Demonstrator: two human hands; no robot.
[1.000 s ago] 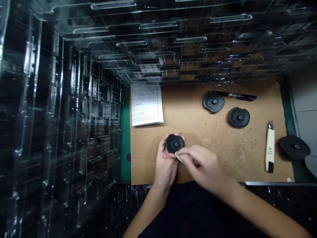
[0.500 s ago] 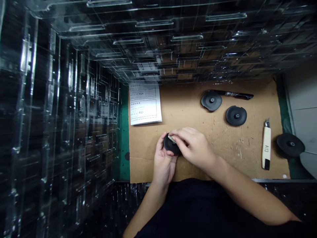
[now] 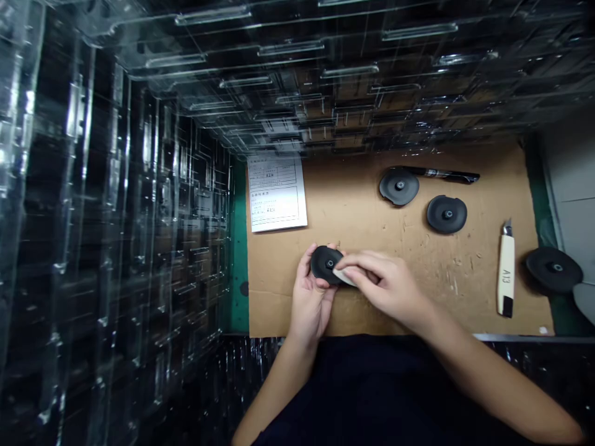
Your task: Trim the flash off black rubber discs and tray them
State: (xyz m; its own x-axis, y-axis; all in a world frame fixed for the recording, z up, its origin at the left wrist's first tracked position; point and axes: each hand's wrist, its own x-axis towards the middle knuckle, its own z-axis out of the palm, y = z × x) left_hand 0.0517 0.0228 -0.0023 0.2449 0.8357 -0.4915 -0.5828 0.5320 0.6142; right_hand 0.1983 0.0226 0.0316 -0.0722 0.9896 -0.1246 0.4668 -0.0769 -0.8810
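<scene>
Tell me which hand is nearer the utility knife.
The right hand, pinching a pale pad, sits left of the utility knife; the left hand lies farther off, cradling a black disc.

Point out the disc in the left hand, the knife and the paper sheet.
disc (image 3: 320, 262), head view, black face left of hub
knife (image 3: 506, 272), head view, cream handle
paper sheet (image 3: 277, 193), head view, printed middle

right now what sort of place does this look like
Probably a factory workstation for hand-finishing small parts: black discs set out on cardboard, a utility knife, a printed form and stacked clear plastic trays.
</scene>
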